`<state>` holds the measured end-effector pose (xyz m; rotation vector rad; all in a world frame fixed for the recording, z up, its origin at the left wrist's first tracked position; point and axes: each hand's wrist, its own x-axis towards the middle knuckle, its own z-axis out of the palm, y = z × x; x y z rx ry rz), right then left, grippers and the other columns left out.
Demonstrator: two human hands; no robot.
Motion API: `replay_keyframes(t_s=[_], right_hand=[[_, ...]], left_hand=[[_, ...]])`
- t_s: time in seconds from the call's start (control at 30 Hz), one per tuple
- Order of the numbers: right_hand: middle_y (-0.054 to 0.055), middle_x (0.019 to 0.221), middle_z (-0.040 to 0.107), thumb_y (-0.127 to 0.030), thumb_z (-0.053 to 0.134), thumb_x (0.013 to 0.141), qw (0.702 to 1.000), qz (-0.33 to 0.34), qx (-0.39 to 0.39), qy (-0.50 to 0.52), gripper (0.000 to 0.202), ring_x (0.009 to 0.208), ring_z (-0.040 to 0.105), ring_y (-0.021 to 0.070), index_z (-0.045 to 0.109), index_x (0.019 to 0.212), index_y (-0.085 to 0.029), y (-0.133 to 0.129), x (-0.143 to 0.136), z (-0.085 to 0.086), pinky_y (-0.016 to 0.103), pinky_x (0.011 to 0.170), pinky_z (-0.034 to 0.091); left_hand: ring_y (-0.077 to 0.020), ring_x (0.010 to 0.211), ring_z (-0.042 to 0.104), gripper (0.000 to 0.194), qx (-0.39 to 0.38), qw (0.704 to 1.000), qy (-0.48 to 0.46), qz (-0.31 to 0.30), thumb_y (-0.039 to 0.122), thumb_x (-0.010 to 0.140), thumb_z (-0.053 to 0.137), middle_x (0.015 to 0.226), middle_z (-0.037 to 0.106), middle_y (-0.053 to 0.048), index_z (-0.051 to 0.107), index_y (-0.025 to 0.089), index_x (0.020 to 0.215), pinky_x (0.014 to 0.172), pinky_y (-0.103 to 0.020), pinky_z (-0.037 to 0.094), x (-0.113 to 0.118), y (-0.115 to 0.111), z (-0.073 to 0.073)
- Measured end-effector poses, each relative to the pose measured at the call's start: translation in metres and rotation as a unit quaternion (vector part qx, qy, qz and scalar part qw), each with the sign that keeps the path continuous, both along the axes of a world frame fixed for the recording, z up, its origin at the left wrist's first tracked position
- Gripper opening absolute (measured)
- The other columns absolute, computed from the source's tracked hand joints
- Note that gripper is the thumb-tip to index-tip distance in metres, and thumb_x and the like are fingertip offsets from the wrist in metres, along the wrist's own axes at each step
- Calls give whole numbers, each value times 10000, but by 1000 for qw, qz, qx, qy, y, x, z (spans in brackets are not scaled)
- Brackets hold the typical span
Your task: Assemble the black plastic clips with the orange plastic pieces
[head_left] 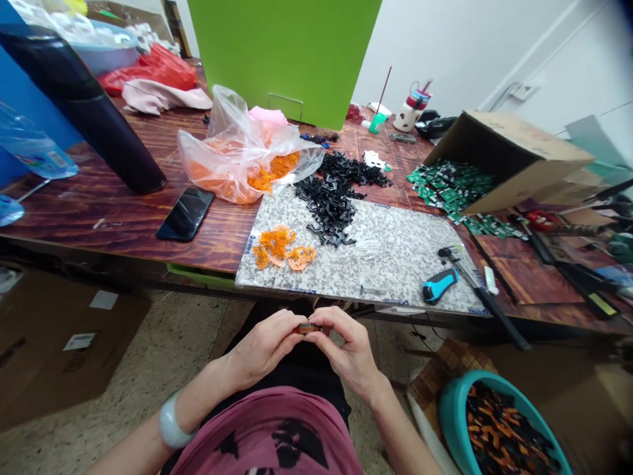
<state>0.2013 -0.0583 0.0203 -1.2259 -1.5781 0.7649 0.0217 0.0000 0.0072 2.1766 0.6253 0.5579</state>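
Over my lap, just in front of the table edge, my left hand [270, 340] and my right hand [343, 340] meet fingertip to fingertip. Both pinch a small orange-and-black plastic part [308, 328] between thumbs and fingers; most of it is covered, so its exact shape is hidden. Beyond my hands, a speckled stone slab [331, 277] lies on the table. On it are loose orange plastic pieces [277, 247], a heap of black plastic pieces [333, 204], thin metal pins [373, 249] and a blue-and-black screwdriver handle [440, 285].
Left on the table are a phone [186, 214], a dark flask [89, 112] and a plastic bag [222, 165] of orange pieces. A tipped cardboard box [534, 148] spills green circuit boards [457, 188]. A hammer [494, 310] overhangs the edge. Below stands a teal tub [452, 412] of orange-and-black parts.
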Motion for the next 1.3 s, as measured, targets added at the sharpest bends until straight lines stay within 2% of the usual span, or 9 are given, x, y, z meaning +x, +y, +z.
replay_keyframes(t_s=[0.23, 0.4, 0.5, 0.57, 0.7, 0.8, 0.9, 1.07, 1.3], right_hand=[[76, 897, 690, -430, 588, 821, 945, -284, -131, -96, 270, 810, 637, 206, 654, 904, -181, -68, 96, -67, 315, 739, 499], [107, 682, 685, -642, 577, 631, 728, -599, -221, -249, 459, 639, 642, 311, 681, 737, -207, -189, 223, -96, 412, 587, 491], [97, 533, 616, -596, 584, 606, 605, -664, -321, -300, 362, 467, 563, 327, 674, 660, -249, -233, 263, -90, 418, 419, 405], [116, 564, 621, -579, 559, 643, 580, -678, -304, -334, 385, 532, 580, 353, 698, 754, -238, -229, 266, -79, 420, 424, 396], [118, 764, 670, -554, 511, 751, 692, -629, -94, -341, 455, 725, 626, 306, 684, 943, -179, -146, 221, -46, 405, 628, 476], [94, 877, 671, -480, 536, 817, 830, -492, 17, -263, 356, 702, 613, 211, 657, 943, -169, -55, 168, -19, 326, 649, 488], [75, 893, 658, -377, 493, 891, 909, -318, 44, -266, 249, 742, 596, 180, 634, 934, -175, 25, 120, -1, 291, 680, 474], [46, 892, 645, -303, 568, 877, 923, -196, 31, -330, 136, 845, 579, 182, 643, 935, -205, 110, 73, 2, 280, 786, 436], [86, 860, 607, -432, 598, 843, 904, -183, -18, -387, 257, 861, 549, 236, 667, 877, -187, 148, 51, -3, 339, 770, 395]], left_hand=[[-220, 1050, 604, 370, -85, 989, 112, 41, 332, 944, 383, 1167, 648, -87, 515, 197, 1261, 931, -338, 464, -11, 6, -23], [-241, 1082, 610, 373, -94, 984, 149, 42, 374, 936, 380, 1169, 669, -88, 611, 180, 1155, 954, -345, 462, -23, 12, -33], [-237, 1067, 619, 371, -97, 982, 154, 41, 374, 932, 384, 1155, 677, -81, 625, 178, 1136, 943, -336, 472, -23, 13, -34], [-232, 1066, 619, 366, -94, 983, 153, 38, 368, 934, 381, 1154, 677, -74, 624, 184, 1136, 943, -331, 472, -20, 13, -32], [-224, 1043, 626, 361, -85, 985, 148, 24, 353, 940, 366, 1129, 685, -71, 620, 181, 1131, 918, -317, 482, -11, 10, -25], [-211, 1019, 634, 350, -80, 987, 142, 14, 344, 943, 364, 1110, 691, -61, 622, 188, 1121, 901, -298, 487, -5, 7, -19], [-202, 1005, 637, 337, -77, 988, 136, 17, 339, 940, 372, 1099, 694, -52, 624, 200, 1115, 894, -287, 488, -2, 4, -13], [-199, 973, 648, 306, -85, 990, 104, 35, 326, 932, 395, 1068, 707, -36, 641, 226, 1085, 873, -274, 494, -5, 0, -8], [-189, 832, 664, 298, -123, 987, 92, 51, 354, 936, 395, 931, 717, -21, 641, 246, 1064, 771, -255, 494, -15, -2, -6]])
